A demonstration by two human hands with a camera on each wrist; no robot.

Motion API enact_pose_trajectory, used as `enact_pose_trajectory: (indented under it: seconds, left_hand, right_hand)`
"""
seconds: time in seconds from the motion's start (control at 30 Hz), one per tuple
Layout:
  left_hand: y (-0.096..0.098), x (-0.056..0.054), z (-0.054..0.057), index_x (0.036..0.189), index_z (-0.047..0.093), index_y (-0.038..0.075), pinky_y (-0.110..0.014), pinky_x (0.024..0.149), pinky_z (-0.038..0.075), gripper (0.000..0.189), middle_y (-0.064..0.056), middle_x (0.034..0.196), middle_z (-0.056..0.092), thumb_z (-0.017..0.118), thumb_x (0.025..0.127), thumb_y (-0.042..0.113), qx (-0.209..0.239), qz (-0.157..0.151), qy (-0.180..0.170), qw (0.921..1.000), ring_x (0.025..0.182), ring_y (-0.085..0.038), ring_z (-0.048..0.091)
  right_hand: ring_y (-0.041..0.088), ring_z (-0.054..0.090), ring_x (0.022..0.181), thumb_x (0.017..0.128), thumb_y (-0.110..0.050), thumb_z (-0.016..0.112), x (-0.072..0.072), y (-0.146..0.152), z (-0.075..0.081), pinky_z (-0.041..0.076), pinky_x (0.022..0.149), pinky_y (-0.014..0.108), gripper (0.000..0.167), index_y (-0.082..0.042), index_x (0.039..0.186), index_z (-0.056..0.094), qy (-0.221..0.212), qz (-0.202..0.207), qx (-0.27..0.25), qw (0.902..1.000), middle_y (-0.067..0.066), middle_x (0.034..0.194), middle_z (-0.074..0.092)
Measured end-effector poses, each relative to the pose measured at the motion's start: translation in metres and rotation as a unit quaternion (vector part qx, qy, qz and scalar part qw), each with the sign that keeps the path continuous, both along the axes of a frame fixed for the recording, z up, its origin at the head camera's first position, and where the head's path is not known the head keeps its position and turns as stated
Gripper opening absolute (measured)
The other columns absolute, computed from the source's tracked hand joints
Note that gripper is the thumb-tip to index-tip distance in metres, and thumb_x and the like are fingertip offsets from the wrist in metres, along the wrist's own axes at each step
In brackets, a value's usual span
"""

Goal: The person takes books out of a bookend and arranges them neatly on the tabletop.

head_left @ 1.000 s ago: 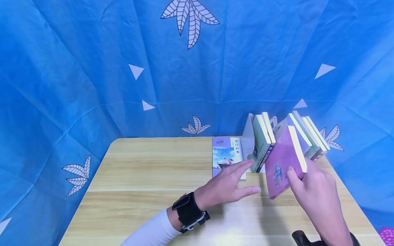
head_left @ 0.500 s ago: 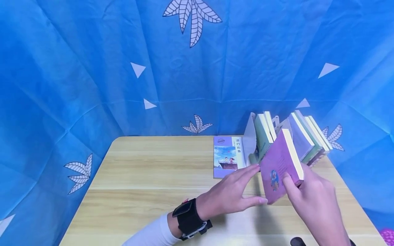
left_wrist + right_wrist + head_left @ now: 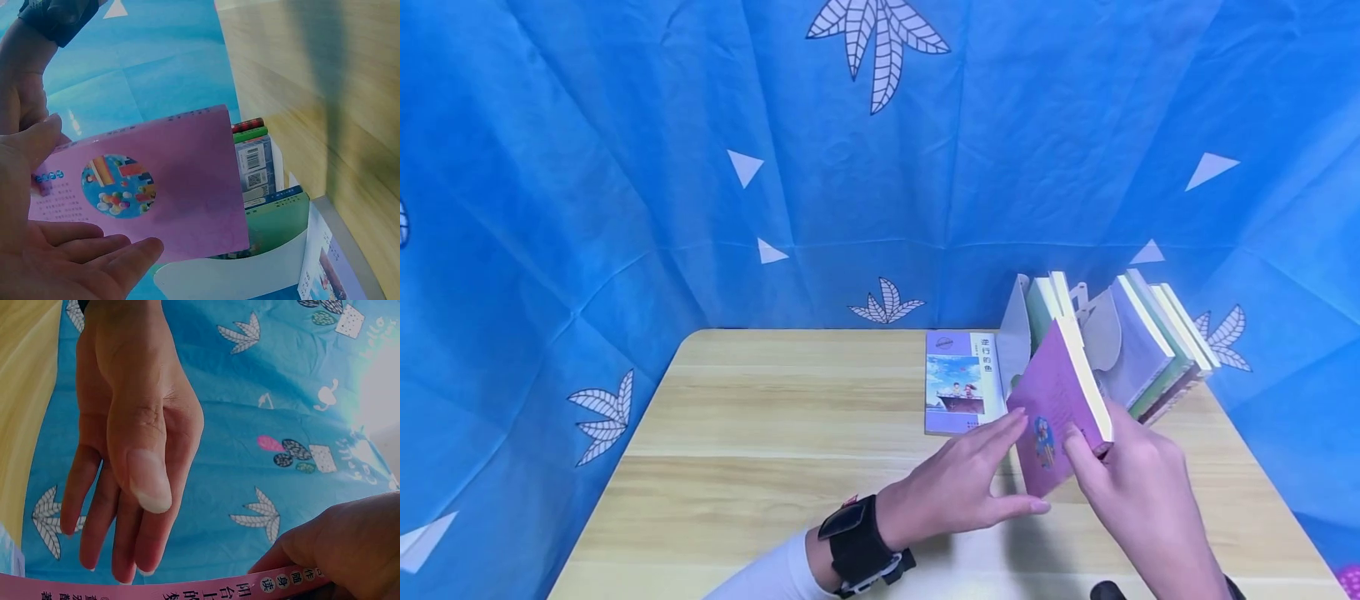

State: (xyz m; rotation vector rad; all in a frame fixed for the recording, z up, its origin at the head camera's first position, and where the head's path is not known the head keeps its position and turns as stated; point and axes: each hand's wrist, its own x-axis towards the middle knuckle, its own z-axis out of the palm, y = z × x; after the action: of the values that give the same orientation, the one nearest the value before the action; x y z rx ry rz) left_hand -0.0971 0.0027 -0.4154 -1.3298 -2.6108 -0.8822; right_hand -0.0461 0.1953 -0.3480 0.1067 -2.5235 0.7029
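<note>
My right hand (image 3: 1142, 483) pinches a pink book (image 3: 1056, 408) at its near lower corner, thumb on the illustrated cover. The book is held tilted in front of the bookends, pale page edges facing up and right. My left hand (image 3: 955, 479) is spread with straight fingers along the book's left side, fingertips right at the cover. In the left wrist view, a round colourful picture shows on the pink book (image 3: 194, 187), with the left fingers (image 3: 137, 262) across its lower edge. Printed characters run along its spine (image 3: 206, 590) in the right wrist view.
A white bookend (image 3: 1015, 329) with green books (image 3: 1041, 308) stands behind the held book. To the right, another bookend (image 3: 1101, 333) stands beside several leaning books (image 3: 1157, 333). A purple-and-blue book (image 3: 958, 383) lies flat on the wooden table (image 3: 775, 400). A blue patterned curtain (image 3: 820, 167) surrounds the table.
The right hand has carried the pink book left and slightly nearer, away from the right-hand row and across the green books. The left hand has edged right, its fingertips now at the cover.
</note>
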Motion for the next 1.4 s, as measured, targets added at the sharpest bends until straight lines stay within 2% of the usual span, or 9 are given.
enact_pose_trajectory:
  seconds: [0.3,0.4,0.47,0.67,0.8,0.93,1.07,1.2,1.4]
  left_hand:
    - [-0.004,0.006,-0.003,0.161,0.033,0.004,-0.034,0.119,0.044,0.095,-0.015,0.168,0.035,0.070,0.093,0.059,-0.006,0.014,-0.009,0.9998,0.153,-0.025,0.042]
    - [-0.005,0.009,-0.004,0.161,0.034,0.003,-0.036,0.118,0.045,0.095,-0.018,0.168,0.033,0.070,0.093,0.059,-0.006,0.020,-0.009,0.9997,0.153,-0.027,0.041]
    - [-0.005,0.011,-0.006,0.160,0.034,0.002,-0.036,0.117,0.046,0.096,-0.020,0.168,0.033,0.071,0.093,0.059,-0.005,0.028,-0.001,0.9996,0.153,-0.028,0.041]
    - [-0.003,0.015,-0.013,0.158,0.036,-0.003,-0.040,0.114,0.048,0.097,-0.024,0.164,0.038,0.072,0.092,0.058,0.001,0.064,0.061,0.9961,0.150,-0.031,0.045]
    - [-0.003,0.017,-0.018,0.154,0.042,-0.006,-0.039,0.110,0.051,0.094,-0.025,0.159,0.047,0.077,0.090,0.054,0.001,0.088,0.116,0.9894,0.146,-0.032,0.051]
    - [-0.004,0.018,-0.024,0.147,0.050,-0.008,-0.037,0.106,0.054,0.087,-0.027,0.151,0.055,0.084,0.087,0.045,0.014,0.115,0.166,0.9792,0.140,-0.032,0.058]
    - [-0.004,0.017,-0.028,0.138,0.059,-0.009,-0.034,0.101,0.057,0.077,-0.026,0.141,0.063,0.087,0.084,0.038,0.034,0.144,0.221,0.9640,0.131,-0.030,0.066]
    - [-0.005,0.017,-0.030,0.133,0.064,-0.009,-0.032,0.097,0.058,0.068,-0.025,0.134,0.068,0.087,0.084,0.032,0.039,0.159,0.245,0.9558,0.127,-0.030,0.069]
    - [-0.008,0.017,-0.030,0.130,0.066,-0.008,-0.029,0.094,0.058,0.062,-0.025,0.131,0.070,0.088,0.080,0.021,0.050,0.163,0.252,0.9527,0.124,-0.030,0.069]
  right_hand:
    - [0.001,0.047,0.054,0.087,-0.005,0.073,-0.004,-0.011,-0.003,0.043,0.045,0.021,0.024,0.000,0.110,0.071,-0.003,0.014,-0.012,0.9998,0.010,0.073,0.075]
    - [-0.002,0.043,0.052,0.088,-0.006,0.073,-0.007,-0.016,-0.006,0.040,0.044,0.022,0.023,0.000,0.110,0.071,-0.012,0.018,-0.017,0.9996,0.005,0.066,0.070]
    - [-0.002,0.035,0.050,0.089,-0.007,0.073,-0.008,-0.019,-0.008,0.033,0.042,0.022,0.019,-0.001,0.107,0.071,-0.022,0.020,-0.028,0.9992,-0.002,0.058,0.060]
    - [-0.003,0.031,0.048,0.088,-0.006,0.073,-0.012,-0.027,-0.012,0.029,0.040,0.020,0.018,-0.003,0.107,0.072,-0.029,0.028,-0.051,0.9979,-0.006,0.056,0.057]
    - [-0.004,0.035,0.049,0.088,-0.004,0.073,-0.015,-0.033,-0.013,0.031,0.040,0.019,0.021,-0.001,0.109,0.073,-0.024,0.041,-0.064,0.9968,0.002,0.062,0.068]
    - [-0.002,0.042,0.051,0.089,-0.005,0.073,-0.017,-0.037,-0.013,0.034,0.039,0.019,0.023,0.002,0.111,0.073,-0.037,0.050,-0.077,0.9951,0.011,0.076,0.077]
    - [0.001,0.046,0.054,0.091,-0.009,0.072,-0.017,-0.040,-0.011,0.037,0.042,0.021,0.024,0.000,0.112,0.072,-0.069,0.047,-0.085,0.9930,0.011,0.079,0.078]
    - [0.006,0.052,0.058,0.092,-0.010,0.072,-0.016,-0.043,-0.011,0.041,0.045,0.022,0.028,0.001,0.118,0.071,-0.097,0.051,-0.097,0.9892,0.017,0.092,0.080]
    - [0.009,0.060,0.063,0.092,-0.010,0.075,-0.015,-0.046,-0.011,0.047,0.048,0.021,0.032,0.001,0.121,0.070,-0.107,0.072,-0.107,0.9859,0.021,0.102,0.079]
